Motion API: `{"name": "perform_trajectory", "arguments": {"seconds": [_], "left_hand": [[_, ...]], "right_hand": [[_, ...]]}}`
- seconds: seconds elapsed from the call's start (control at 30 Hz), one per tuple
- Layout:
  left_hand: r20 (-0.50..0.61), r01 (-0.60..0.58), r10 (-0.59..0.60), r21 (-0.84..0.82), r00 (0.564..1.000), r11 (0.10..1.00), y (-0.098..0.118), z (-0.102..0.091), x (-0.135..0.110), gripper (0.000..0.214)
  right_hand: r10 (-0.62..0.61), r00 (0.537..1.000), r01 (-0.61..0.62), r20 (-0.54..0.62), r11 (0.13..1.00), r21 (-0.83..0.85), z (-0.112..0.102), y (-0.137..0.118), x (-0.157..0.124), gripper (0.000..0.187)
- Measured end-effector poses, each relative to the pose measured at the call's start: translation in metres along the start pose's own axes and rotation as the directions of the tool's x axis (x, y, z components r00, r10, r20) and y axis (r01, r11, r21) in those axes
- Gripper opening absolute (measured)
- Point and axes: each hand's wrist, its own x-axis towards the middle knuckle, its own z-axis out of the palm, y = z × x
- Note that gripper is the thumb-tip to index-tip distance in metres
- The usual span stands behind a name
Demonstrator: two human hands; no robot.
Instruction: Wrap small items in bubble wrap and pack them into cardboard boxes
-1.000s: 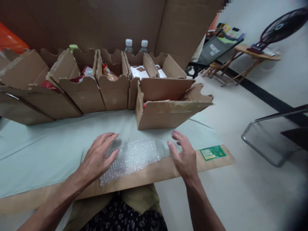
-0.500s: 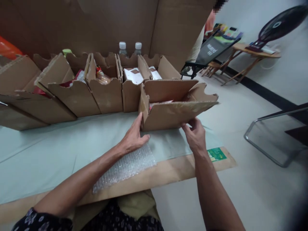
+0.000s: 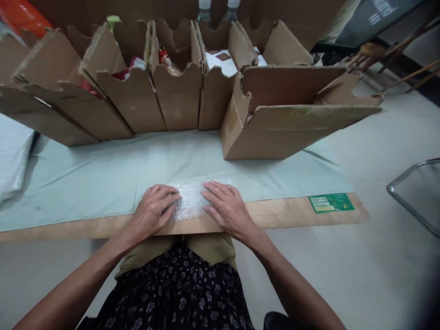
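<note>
A sheet of clear bubble wrap lies on the pale green cloth at the near edge of the board. My left hand rests flat on its left part, fingers stretched out. Over the right part lies my right hand, also flat with fingers apart. Neither hand grips anything. Just beyond, an open cardboard box stands on the cloth, its flaps up.
A row of open cardboard boxes with packets inside runs along the back. A wooden board edge carries a green label. A metal chair frame stands right; folding wooden furniture is at the far right.
Both hands left the nearest cardboard box and came back to press flat on the bubble wrap. The view tilted downward and closer to the table.
</note>
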Motion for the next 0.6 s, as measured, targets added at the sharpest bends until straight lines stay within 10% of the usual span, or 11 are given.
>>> {"name": "perform_trajectory", "arguments": {"seconds": [0.23, 0.43, 0.6], "left_hand": [[-0.1, 0.042, -0.043, -0.008, 0.994, 0.999, -0.023, -0.009, -0.002, 0.028], [-0.115, 0.173, -0.158, 0.135, 0.981, 0.976, -0.025, -0.013, 0.005, 0.014], [-0.023, 0.311, -0.323, -0.212, 0.946, 0.926, 0.0, -0.027, -0.028, 0.023]], "right_hand": [[0.21, 0.928, -0.267, -0.308, 0.951, -0.154, -0.029, 0.034, -0.039, 0.028], [0.261, 0.943, -0.299, -0.208, 0.937, -0.179, -0.014, 0.034, 0.015, 0.037], [0.107, 0.975, -0.156, -0.194, 0.953, -0.259, -0.016, 0.019, 0.053, 0.023]]}}
